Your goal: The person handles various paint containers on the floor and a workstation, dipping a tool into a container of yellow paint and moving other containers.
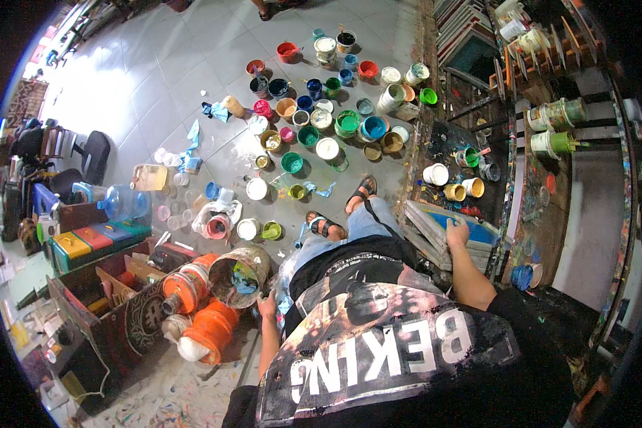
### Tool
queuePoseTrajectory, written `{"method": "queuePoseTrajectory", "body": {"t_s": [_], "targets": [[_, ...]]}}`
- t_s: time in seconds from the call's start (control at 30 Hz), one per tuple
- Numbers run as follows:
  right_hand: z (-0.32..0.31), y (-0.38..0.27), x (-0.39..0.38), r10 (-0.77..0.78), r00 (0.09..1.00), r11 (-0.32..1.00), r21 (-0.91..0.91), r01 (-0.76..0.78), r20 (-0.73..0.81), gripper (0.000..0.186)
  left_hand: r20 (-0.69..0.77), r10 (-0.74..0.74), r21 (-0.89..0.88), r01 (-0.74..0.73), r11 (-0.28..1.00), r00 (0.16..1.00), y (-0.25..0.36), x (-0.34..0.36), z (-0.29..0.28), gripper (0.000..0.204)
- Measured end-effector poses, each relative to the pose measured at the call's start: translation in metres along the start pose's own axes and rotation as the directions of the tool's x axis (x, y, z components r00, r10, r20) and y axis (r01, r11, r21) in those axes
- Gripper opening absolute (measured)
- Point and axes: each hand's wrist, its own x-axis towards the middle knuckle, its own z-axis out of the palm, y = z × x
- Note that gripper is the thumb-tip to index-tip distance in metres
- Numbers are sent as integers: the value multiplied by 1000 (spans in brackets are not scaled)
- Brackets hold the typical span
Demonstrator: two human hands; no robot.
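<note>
In the head view, has the hands apart: touches with the nearer right hand rectangular grey-edged, blue-faced frames right of the legs, long axis slanting down rightward; has the left hand beside a paint-smeared round bucket. Cannot tell either grip.

I count one grey bucket, two sandals, one water jug and, overlaps permitting, roughly forty paint pots.
</note>
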Motion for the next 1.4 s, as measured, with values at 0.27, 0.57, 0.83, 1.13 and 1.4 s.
{"method": "queuePoseTrajectory", "body": {"t_s": [0.27,0.57,0.83,1.13,1.4], "targets": [[-9,-37,30,-53,994,990,123,64,-91,35,-37,-44,-161,37,986,998,22,-16,-16,66],[-7,-26,20,18,1000,981,191,-22,23,32,-104,-36,-101,25,995,994,-46,28,-19,73],[16,48,-9,175,984,977,131,-169,-38,31,-151,-141,-189,111,976,978,37,16,-19,71],[11,50,-9,185,981,976,131,-176,-58,32,-131,-119,-24,116,993,984,11,17,0,75],[35,51,40,-126,970,982,113,152,-210,29,-206,-77,41,88,995,976,1,10,1,65]]}}
